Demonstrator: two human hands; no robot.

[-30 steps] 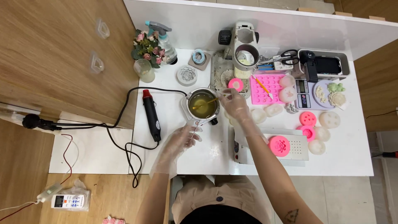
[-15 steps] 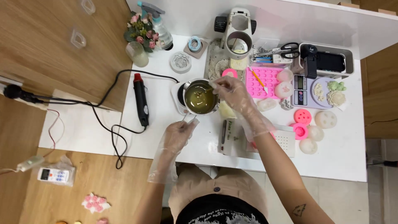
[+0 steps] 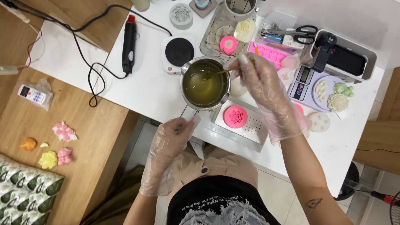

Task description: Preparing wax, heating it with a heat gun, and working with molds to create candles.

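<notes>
The left hand (image 3: 173,139), in a clear glove, has its grip closed on the thin wire handle (image 3: 186,113) of a steel pot (image 3: 205,83) and holds the pot up over the near edge of the white worktop (image 3: 141,83). The pot is full of clear yellow liquid. The right hand (image 3: 262,83), also gloved, pinches a thin stick (image 3: 221,72) whose tip dips into the liquid on the pot's right side.

Just beyond the pot, a small hotplate (image 3: 179,51) stands bare on the worktop. Left of the hotplate lies a black heat gun (image 3: 128,43) with a red tip, its cord trailing off the left edge. Beside the pot, at the near edge, a round pink mould (image 3: 235,116) sits on a white perforated box (image 3: 250,125). Toward the right edge are a scale (image 3: 301,85), a plate (image 3: 323,100) of pale flower shapes and, farther back, scissors (image 3: 304,35). A pink tray (image 3: 271,52) lies beyond the right hand, partly hidden by it.
</notes>
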